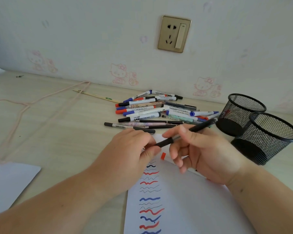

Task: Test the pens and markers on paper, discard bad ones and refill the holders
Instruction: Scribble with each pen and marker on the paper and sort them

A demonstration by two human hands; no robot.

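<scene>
A slim black pen slants above the white test paper, which carries several wavy red, blue and black lines. My right hand grips the pen's barrel. My left hand pinches the pen's black cap end. A marker with a red end lies on the paper under my right hand, mostly hidden. A pile of whiteboard markers and pens lies behind my hands. Two black mesh holders stand at the right, and I see nothing inside them.
A second white sheet lies at the left edge of the desk. A pink cord and a wooden ruler lie near the wall. A wall socket is above the pile.
</scene>
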